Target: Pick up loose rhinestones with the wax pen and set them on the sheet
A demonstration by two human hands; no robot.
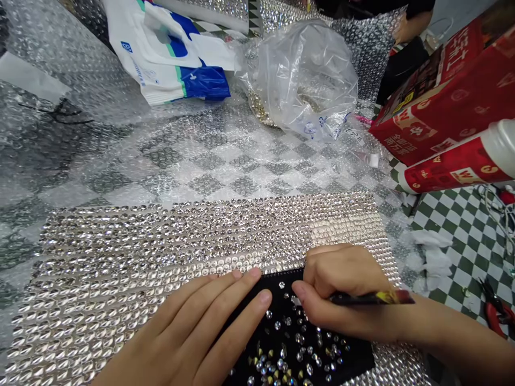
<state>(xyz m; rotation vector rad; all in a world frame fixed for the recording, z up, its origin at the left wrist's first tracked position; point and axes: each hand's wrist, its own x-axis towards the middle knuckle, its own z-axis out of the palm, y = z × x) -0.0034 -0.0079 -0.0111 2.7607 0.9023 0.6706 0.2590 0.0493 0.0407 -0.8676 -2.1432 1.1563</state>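
Observation:
My left hand [209, 316] lies flat with fingers stretched out, across the rhinestone sheet [132, 236] and the edge of a black panel [354, 356]. Loose round rhinestones [281, 367] are scattered over that panel, some clear and some gold-backed. In my right hand [341, 284], a slim dark pen-like tool [374, 298] with a yellow and red end is pinched. Its working tip is hidden by the fingers, close to the panel's upper edge. Rows of settings on the sheet run from side to side; a paler patch [341, 228] lies beyond my right hand.
Bubble wrap [193, 145] covers the checkered table. Farther back are a wipes pack [173, 53] and a clear plastic bag [309, 75]. A red box [438, 91], paper cup [458, 161] and red-handled pliers [494, 311] are at right. Another person's arm [414, 24] shows at the top.

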